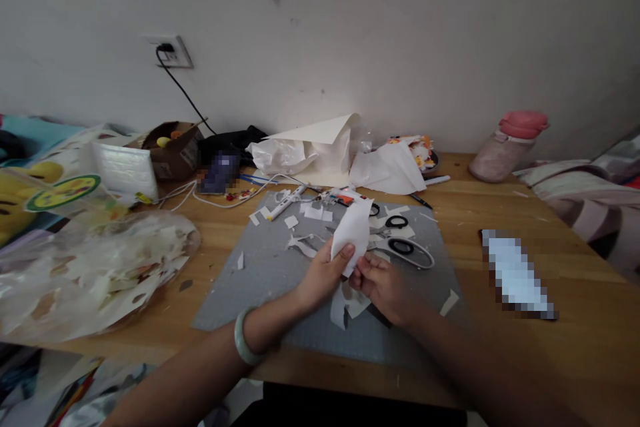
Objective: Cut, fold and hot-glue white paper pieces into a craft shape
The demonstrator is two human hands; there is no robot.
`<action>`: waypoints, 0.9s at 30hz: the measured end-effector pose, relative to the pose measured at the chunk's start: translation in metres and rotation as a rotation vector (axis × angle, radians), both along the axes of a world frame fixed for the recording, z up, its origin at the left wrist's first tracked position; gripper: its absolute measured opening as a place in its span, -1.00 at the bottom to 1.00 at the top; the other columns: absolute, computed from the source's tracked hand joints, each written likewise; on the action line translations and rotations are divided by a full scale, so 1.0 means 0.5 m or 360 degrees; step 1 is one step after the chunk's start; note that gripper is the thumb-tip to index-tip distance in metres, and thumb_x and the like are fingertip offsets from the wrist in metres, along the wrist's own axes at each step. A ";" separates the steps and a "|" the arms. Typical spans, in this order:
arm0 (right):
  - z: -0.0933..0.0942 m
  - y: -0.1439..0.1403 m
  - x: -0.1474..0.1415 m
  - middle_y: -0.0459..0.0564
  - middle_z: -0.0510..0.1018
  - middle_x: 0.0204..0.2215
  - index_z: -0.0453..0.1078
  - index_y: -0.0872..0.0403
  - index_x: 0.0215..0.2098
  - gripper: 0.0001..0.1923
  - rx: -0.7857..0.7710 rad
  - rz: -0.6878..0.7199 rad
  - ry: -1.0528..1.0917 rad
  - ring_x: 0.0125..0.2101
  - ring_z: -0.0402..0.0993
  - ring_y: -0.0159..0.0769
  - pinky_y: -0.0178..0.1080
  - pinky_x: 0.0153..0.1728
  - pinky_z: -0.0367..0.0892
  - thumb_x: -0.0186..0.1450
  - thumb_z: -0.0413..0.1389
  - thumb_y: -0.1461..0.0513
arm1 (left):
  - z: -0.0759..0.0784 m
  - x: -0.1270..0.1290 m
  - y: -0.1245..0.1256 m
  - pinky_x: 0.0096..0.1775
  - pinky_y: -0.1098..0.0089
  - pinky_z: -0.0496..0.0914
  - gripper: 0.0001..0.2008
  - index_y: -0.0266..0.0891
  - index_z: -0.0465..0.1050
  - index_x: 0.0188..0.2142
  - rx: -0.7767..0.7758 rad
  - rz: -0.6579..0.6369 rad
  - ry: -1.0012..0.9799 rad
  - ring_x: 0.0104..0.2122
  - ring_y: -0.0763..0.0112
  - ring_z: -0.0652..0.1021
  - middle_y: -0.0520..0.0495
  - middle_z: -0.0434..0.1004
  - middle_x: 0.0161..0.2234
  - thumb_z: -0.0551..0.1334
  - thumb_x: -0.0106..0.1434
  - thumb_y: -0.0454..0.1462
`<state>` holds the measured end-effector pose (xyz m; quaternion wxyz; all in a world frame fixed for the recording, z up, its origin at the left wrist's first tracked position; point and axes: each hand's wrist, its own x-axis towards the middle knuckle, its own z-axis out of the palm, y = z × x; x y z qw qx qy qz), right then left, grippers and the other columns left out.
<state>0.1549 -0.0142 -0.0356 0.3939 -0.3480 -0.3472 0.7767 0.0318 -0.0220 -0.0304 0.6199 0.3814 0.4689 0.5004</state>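
Note:
My left hand (323,275) pinches a white paper piece (351,228) between thumb and fingers, holding it up over the grey cutting mat (260,280). My right hand (383,287) meets it from the right and grips the lower edge of the same paper. More white paper strips (345,307) hang or lie just below both hands. A pair of black-handled scissors (405,247) lies on the mat just beyond my right hand. A pale green bangle (243,337) circles my left wrist.
Paper scraps litter the mat's far edge near a white pen (285,203). A clear plastic bag of scraps (95,273) sits left. A blurred phone (515,273) lies right, a pink bottle (507,147) far right, crumpled white sheets (320,147) and a cardboard box (173,147) by the wall.

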 end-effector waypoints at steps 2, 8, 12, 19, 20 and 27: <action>0.003 0.001 0.000 -0.17 0.26 -0.62 0.23 0.04 -0.63 -0.61 0.0010 -0.0028 0.0079 -0.56 0.15 -0.42 -0.27 -0.42 0.18 -0.07 0.30 0.02 | 0.002 0.003 0.000 -0.54 0.47 0.19 -0.57 -0.24 0.27 -0.30 -0.0042 0.0033 -0.0134 -0.62 0.50 0.35 0.08 0.36 -0.59 0.28 0.04 0.03; -0.002 -0.004 -0.009 -0.17 0.29 -0.63 0.29 0.04 -0.56 -0.65 0.0113 -0.0046 -0.0062 -0.54 0.21 -0.40 -0.29 -0.44 0.17 -0.02 0.29 0.00 | -0.009 0.008 0.002 -0.56 0.47 0.18 -0.59 -0.25 0.29 -0.38 -0.0062 0.0172 -0.0062 -0.64 0.51 0.31 0.11 0.28 -0.63 0.26 0.04 0.05; -0.008 -0.006 -0.014 -0.14 0.40 -0.49 0.40 0.02 -0.43 -0.61 0.0028 -0.0076 -0.0120 -0.53 0.21 -0.42 -0.30 -0.46 0.18 -0.12 0.33 0.00 | -0.007 0.004 0.001 -0.45 0.43 0.25 -0.68 -0.24 0.37 -0.40 0.0133 0.0191 0.0252 -0.49 0.39 0.40 0.01 0.38 -0.54 0.27 0.05 -0.03; -0.012 0.002 -0.004 -0.16 0.36 -0.56 0.41 0.00 -0.46 -0.62 -0.0002 -0.0018 -0.0047 -0.60 0.15 -0.44 -0.29 -0.51 0.16 -0.17 0.36 0.02 | 0.004 0.003 -0.004 -0.51 0.44 0.22 -0.62 -0.25 0.33 -0.41 0.0197 0.0072 0.0194 -0.59 0.47 0.34 0.05 0.34 -0.58 0.27 0.01 0.02; -0.012 0.003 -0.002 -0.16 0.35 -0.57 0.41 0.01 -0.46 -0.63 0.0000 -0.0002 -0.0037 -0.60 0.15 -0.44 -0.29 -0.51 0.16 -0.16 0.35 0.03 | 0.004 0.005 -0.005 -0.53 0.44 0.21 -0.60 -0.25 0.31 -0.41 0.0173 0.0063 0.0148 -0.62 0.49 0.33 0.07 0.33 -0.60 0.26 0.01 0.04; -0.003 0.010 0.009 -0.16 0.35 -0.62 0.33 0.08 -0.59 -0.71 -0.0073 0.0080 0.0177 -0.55 0.24 -0.46 -0.32 -0.42 0.20 -0.02 0.31 0.10 | -0.007 0.012 -0.003 -0.57 0.46 0.18 -0.54 -0.23 0.26 -0.35 -0.0027 0.0125 -0.0066 -0.66 0.50 0.31 0.11 0.30 -0.66 0.24 0.00 0.10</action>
